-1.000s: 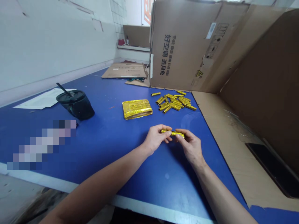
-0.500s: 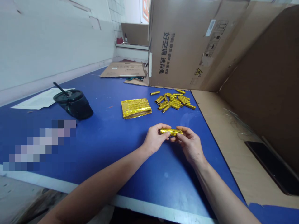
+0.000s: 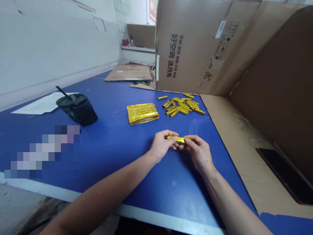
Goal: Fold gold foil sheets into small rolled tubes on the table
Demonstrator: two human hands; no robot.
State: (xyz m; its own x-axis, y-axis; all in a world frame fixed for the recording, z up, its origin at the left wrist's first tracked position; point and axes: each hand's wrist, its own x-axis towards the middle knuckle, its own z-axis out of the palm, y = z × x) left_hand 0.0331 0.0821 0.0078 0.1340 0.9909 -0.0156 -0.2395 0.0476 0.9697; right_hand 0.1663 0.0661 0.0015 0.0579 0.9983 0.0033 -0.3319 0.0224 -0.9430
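Between my two hands is a small roll of gold foil paper [image 3: 181, 140], held roughly level above the blue table [image 3: 137, 176]. My left hand [image 3: 162, 145] pinches its left end, thumb in front and fingers behind. On the other end, my right hand [image 3: 197, 150] presses with its thumb while the fingers curl behind; both hands partly cover the roll. Beyond my hands lies a flat stack of gold foil sheets [image 3: 142, 113]. Farther right is a loose pile of gold foil rolls [image 3: 182, 106], several lying across one another.
A dark lidded cup with a straw [image 3: 77, 109] stands at the left, beside a white paper [image 3: 40, 103]. Large cardboard [image 3: 193, 49] walls off the back and right. A dark flat object [image 3: 283, 173] lies on cardboard at the right. Flattened cardboard [image 3: 129, 72] lies farther back.
The roll looks narrower between my fingers, and my right thumb has shifted slightly left along it. My hands stay in nearly the same place. The stack and pile are unchanged.
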